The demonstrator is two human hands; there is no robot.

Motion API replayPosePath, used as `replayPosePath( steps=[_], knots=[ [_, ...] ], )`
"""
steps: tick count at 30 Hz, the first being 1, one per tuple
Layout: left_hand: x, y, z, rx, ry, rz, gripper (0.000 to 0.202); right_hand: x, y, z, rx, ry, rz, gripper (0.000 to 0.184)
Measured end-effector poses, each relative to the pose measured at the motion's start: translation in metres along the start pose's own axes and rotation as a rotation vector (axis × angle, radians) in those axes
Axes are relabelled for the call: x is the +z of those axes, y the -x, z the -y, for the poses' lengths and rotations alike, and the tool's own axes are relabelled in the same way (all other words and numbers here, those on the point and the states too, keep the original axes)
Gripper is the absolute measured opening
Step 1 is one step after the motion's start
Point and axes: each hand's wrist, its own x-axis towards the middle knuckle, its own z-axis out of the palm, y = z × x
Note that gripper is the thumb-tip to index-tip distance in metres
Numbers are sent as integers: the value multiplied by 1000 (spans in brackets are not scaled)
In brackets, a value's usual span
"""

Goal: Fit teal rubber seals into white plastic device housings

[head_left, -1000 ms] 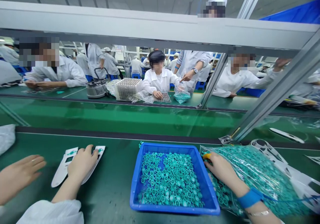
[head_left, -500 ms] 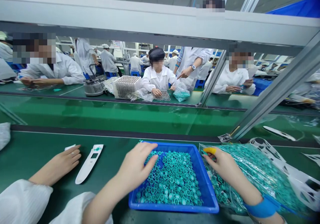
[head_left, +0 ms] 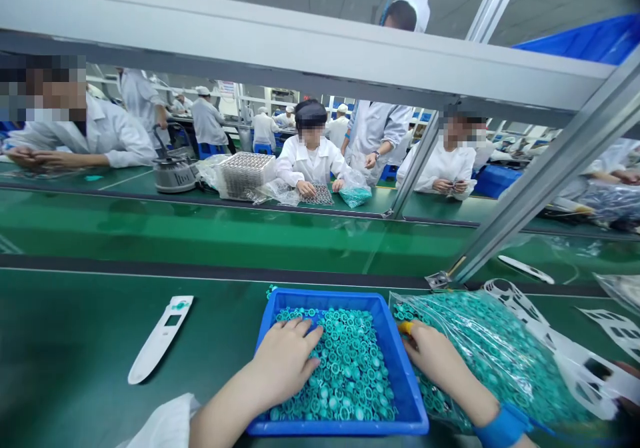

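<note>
My left hand (head_left: 287,355) is over the blue tray (head_left: 423,405), fingers spread, fingertips touching the small teal rings (head_left: 350,361) heaped inside it. My right hand (head_left: 435,348) is just beyond the tray's right wall, at the near left side of a clear plastic bag (head_left: 505,341) full of similar teal pieces. A yellow finger cot (head_left: 405,327) covers one of its fingertips, and a blue band (head_left: 503,425) circles the wrist. Its fingers are curled together; whatever they pinch is hidden.
Left on the green table lies a white elongated shell (head_left: 161,341) with a square opening. White cut-out sheets (head_left: 565,355) overlap the bag's right side. A slanting metal post (head_left: 540,175) stands behind. Co-workers in white coats (head_left: 313,155) sit across the green belt (head_left: 200,228).
My left hand has lowered onto the rings in the tray. My right hand has dropped slightly along the bag. Another person's hand at the left has gone from view; the camera has turned slightly.
</note>
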Motion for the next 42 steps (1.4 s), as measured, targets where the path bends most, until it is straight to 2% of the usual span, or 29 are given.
replayPosePath(
  steps=[5, 11, 20, 27, 42],
  knots=[
    [-1, -1, 5, -18, -15, 25, 50, 1, 0, -1, -28, -16, 0, 24],
    [-2, 1, 11, -3, -73, 97, 25, 3, 2, -3, -11, -8, -15, 24],
    [2, 1, 12, 20, -92, 45, 14, 3, 1, -2, -13, -3, -5, 25],
    [4, 2, 12, 36, -94, -3, 16, 3, -1, -2, -29, -5, 16, 27],
    [0, 4, 12, 36, -69, -23, 10, 10, -3, -7, -19, -47, 8, 29]
  ],
)
